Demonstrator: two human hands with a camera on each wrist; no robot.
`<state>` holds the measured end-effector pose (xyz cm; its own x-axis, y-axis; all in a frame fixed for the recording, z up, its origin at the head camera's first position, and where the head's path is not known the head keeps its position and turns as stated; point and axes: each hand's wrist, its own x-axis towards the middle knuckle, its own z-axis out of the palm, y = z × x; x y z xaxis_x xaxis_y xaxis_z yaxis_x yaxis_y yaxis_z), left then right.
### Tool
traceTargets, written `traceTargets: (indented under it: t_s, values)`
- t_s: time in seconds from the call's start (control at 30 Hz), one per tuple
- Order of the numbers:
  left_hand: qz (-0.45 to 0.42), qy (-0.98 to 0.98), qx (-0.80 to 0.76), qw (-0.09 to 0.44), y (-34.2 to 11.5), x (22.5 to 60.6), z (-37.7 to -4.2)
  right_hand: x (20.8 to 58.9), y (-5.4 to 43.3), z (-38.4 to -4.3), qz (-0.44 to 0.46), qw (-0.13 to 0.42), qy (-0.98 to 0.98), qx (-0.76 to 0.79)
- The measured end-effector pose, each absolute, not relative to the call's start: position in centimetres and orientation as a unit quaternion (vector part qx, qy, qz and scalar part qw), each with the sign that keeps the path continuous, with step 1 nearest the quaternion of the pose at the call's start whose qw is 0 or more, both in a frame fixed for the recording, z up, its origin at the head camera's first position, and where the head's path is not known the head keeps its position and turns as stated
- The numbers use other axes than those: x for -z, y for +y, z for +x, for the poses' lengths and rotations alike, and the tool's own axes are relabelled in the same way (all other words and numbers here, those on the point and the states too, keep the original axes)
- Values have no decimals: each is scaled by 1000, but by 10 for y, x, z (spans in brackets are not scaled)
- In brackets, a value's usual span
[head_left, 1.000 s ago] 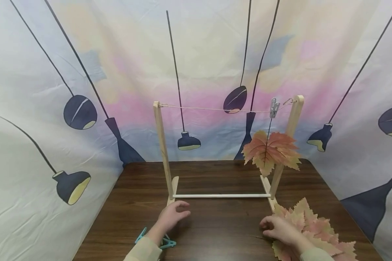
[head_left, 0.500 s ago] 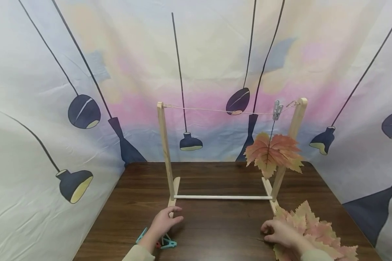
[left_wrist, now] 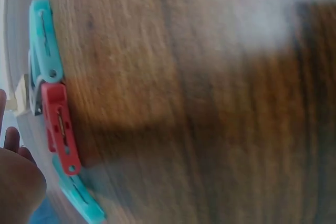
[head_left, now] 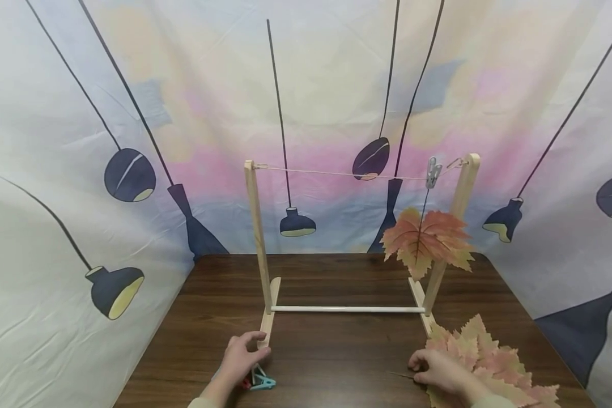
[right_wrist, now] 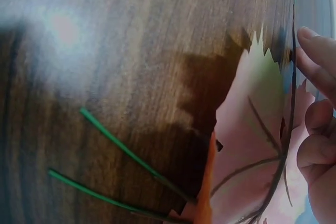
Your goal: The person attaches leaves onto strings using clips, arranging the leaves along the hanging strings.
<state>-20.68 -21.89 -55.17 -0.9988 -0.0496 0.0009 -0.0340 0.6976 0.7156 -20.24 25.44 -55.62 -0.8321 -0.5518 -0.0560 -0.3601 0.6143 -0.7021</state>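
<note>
My left hand (head_left: 239, 360) is above several clothespins at the front left, thumb and fingers spread with a gap and nothing between them. The left wrist view shows a red clothespin (left_wrist: 60, 124) between a turquoise clothespin (left_wrist: 46, 43) and another turquoise one; a grey one is partly hidden. At the front right, my right hand (head_left: 441, 371) is over a pile of artificial maple leaves (head_left: 505, 365). Its curled fingers are at a thin leaf stem (right_wrist: 293, 77); whether they pinch it is unclear. A grey clothespin (head_left: 432, 173) holds an orange-red maple leaf (head_left: 420, 241) on a string.
A wooden frame (head_left: 259, 243) stands on the dark wood table (head_left: 336, 351), its string (head_left: 326, 171) stretched between two posts. A white rod (head_left: 347, 309) joins the posts low down. Behind is a cloth backdrop (head_left: 331, 102) with printed lamps.
My left hand has moved left and nearer to me, over the clothespins. The right hand has stayed at the leaf stem. The view shifts slightly.
</note>
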Motion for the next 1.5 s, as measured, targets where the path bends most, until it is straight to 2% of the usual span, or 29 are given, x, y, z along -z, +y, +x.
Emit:
traceTargets:
  t_s: [0.5,0.87,1.33,1.5]
  values:
    - [62,-919,388,23,-244,566,-195,562,256,-202,-260,109,899,335]
    - [77,-915,394,36,-253,557,-193,565,256,-199,-255,96,903,331]
    - [120,-914,383,51,-285,561,-170,566,255,-195,-260,130,892,346]
    - [137,-914,378,53,-298,570,-162,566,251,-194,-280,102,898,325]
